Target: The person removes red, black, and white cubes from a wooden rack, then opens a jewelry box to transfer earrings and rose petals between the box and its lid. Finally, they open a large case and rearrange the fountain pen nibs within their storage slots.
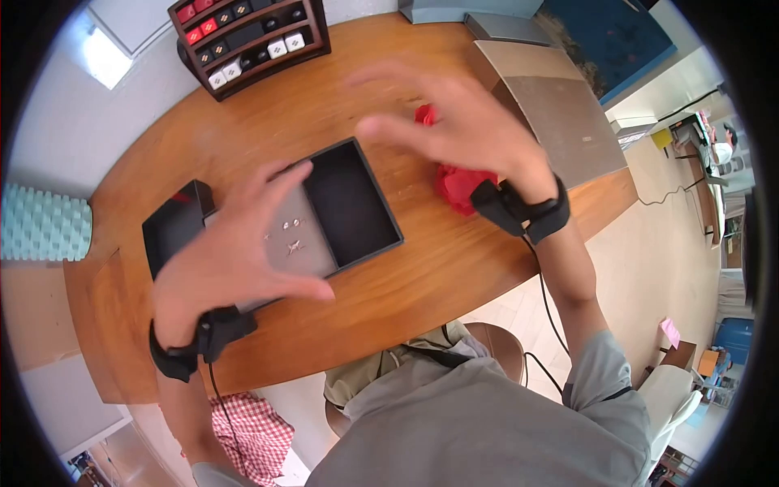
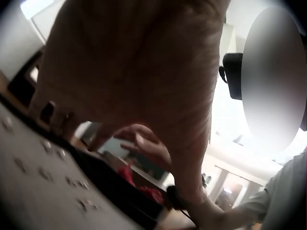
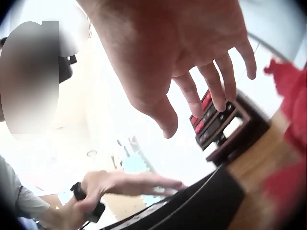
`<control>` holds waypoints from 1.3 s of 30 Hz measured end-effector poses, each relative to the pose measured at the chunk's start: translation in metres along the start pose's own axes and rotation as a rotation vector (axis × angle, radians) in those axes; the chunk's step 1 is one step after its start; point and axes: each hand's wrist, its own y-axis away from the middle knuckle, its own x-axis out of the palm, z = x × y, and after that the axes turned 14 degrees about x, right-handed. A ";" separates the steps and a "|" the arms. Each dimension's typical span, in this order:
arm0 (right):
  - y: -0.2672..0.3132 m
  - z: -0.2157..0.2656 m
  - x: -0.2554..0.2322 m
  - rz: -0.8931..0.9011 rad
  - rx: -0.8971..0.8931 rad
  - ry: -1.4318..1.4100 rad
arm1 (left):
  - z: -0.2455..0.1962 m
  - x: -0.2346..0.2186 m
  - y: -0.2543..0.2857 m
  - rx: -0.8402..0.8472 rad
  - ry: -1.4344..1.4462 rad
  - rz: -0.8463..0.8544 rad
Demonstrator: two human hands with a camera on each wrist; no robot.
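My left hand (image 1: 227, 252) is spread above a black box (image 1: 357, 199), fingers apart and holding nothing. It hides part of the box's grey insert (image 1: 316, 243), on which several small shiny jewellery pieces (image 1: 294, 247) lie. The left wrist view shows these pieces (image 2: 86, 205) in loose rows, blurred. My right hand (image 1: 462, 122) hovers over the table to the right of the box, fingers extended and thumb apart, with nothing in its grasp. Beneath it, partly covered, is crumpled red material (image 1: 458, 191), also seen as red folds (image 3: 288, 110) in the right wrist view.
A smaller black container (image 1: 195, 196) stands left of the box, partly behind my left hand. At the back is a dark wooden rack (image 1: 316, 24) with small red, black and white items. A brown cardboard box (image 1: 560, 122) occupies the right side; a pale-blue textured container (image 1: 49, 223) stands far left.
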 end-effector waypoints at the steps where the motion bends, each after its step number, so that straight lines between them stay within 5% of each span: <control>1: 0.002 -0.007 -0.017 -0.006 0.156 -0.071 | -0.001 0.006 -0.004 -0.013 -0.076 0.164; 5: 0.034 -0.028 -0.051 -0.109 0.185 0.062 | -0.004 0.015 -0.012 -0.088 -0.133 0.175; 7: 0.054 -0.023 -0.060 0.023 0.355 0.016 | -0.009 0.018 -0.016 -0.082 -0.126 0.170; 9: 0.069 -0.028 -0.054 0.032 0.328 0.013 | -0.013 0.024 -0.021 -0.084 -0.125 0.155; 15: 0.090 -0.024 -0.038 0.042 0.323 0.128 | -0.006 0.032 -0.036 0.102 -0.229 0.104; 18: 0.092 -0.023 -0.035 0.045 0.306 0.145 | 0.042 0.007 -0.049 -0.059 0.469 0.080; 21: 0.092 -0.021 -0.033 0.089 0.326 0.135 | 0.057 -0.005 -0.073 -0.208 0.366 -0.057; 23: 0.092 -0.023 -0.030 0.067 0.280 0.152 | 0.060 -0.004 -0.077 -0.227 0.585 -0.118; 29: 0.081 -0.016 -0.049 0.139 0.301 0.030 | 0.086 0.001 -0.070 -0.022 0.999 -0.214; 33: 0.060 -0.024 -0.046 0.141 0.371 -0.163 | 0.096 0.006 -0.066 -0.032 1.117 -0.225; 39: 0.015 0.014 -0.019 0.182 0.234 -0.280 | 0.101 0.009 -0.063 -0.056 1.266 -0.198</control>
